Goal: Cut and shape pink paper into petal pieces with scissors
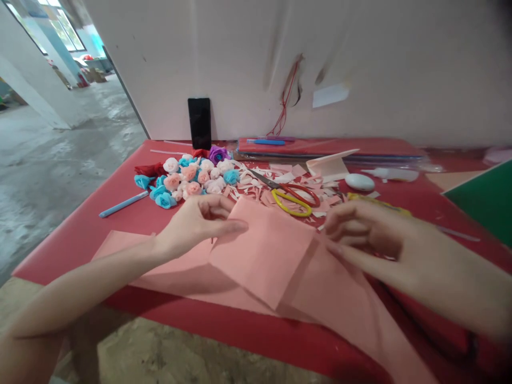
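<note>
Head view: pink strip partly hidden behind pink square.

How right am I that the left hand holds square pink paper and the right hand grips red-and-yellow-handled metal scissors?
Not quite: the head view shows the scissors lying on paper scraps, outside the right hand; the rest stands.

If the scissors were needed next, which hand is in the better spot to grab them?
Probably the right hand: it's near the handle end of the scissors. The left hand is pinching the pink square. I can't tell if the right one touches it too.
</note>
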{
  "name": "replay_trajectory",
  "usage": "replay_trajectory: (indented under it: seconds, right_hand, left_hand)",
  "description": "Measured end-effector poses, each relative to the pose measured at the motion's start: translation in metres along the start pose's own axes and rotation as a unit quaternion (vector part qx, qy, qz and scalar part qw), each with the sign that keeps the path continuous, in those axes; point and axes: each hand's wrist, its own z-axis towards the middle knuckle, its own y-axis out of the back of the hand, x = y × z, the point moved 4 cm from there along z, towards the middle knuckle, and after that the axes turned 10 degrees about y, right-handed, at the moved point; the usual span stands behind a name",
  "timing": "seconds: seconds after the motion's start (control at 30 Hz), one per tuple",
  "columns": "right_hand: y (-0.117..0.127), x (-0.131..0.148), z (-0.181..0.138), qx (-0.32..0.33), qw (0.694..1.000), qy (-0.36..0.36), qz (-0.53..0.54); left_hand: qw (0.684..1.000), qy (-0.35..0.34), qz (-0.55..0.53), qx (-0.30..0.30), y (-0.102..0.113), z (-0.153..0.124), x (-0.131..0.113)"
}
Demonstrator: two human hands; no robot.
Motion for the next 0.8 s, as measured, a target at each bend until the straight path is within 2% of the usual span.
replay_trajectory:
  seconds: [0.07,0.17,0.23,0.33,0.4,0.47,0.53,0.63,0.7,0.8]
  right_hand:
    - [-0.015,-0.013,0.003,0.072,0.993,-0.066,0.058]
    - [-0.042,-0.026,0.006,0.161,0.982,-0.076,0.056]
    - [-0.06,-0.033,0.007,0.216,0.973,-0.075,0.02]
    - [-0.075,-0.042,0.004,0.246,0.967,-0.07,-0.025]
    - [-0.078,-0.046,-0.002,0.234,0.969,-0.068,-0.051]
    - [-0.076,-0.042,-0.008,0.2,0.973,-0.018,-0.114]
    - [-0.074,-0.031,-0.013,0.148,0.964,0.084,-0.203]
    - [-0.079,-0.012,-0.022,0.075,0.929,0.218,-0.289]
    - [-0.085,-0.006,-0.027,0.038,0.92,0.256,-0.293]
    - [-0.092,-0.005,-0.036,-0.001,0.923,0.274,-0.272]
  left_hand:
    - [0.998,0.047,0.036,0.012,0.0,-0.005,0.012]
    - [0.985,0.104,0.136,0.027,0.001,-0.011,0.034]
    - [0.959,0.119,0.257,0.017,0.004,-0.014,0.047]
    - [0.896,0.084,0.435,-0.006,0.008,-0.017,0.057]
    - [0.858,0.043,0.511,-0.029,0.01,-0.019,0.057]
    - [0.842,0.005,0.538,-0.041,0.012,-0.021,0.055]
    - [0.855,-0.036,0.517,-0.013,0.012,-0.024,0.051]
    - [0.87,-0.093,0.481,0.042,0.01,-0.027,0.046]
    - [0.869,-0.092,0.481,0.073,0.01,-0.027,0.047]
    - [0.855,-0.089,0.499,0.111,0.005,-0.028,0.052]
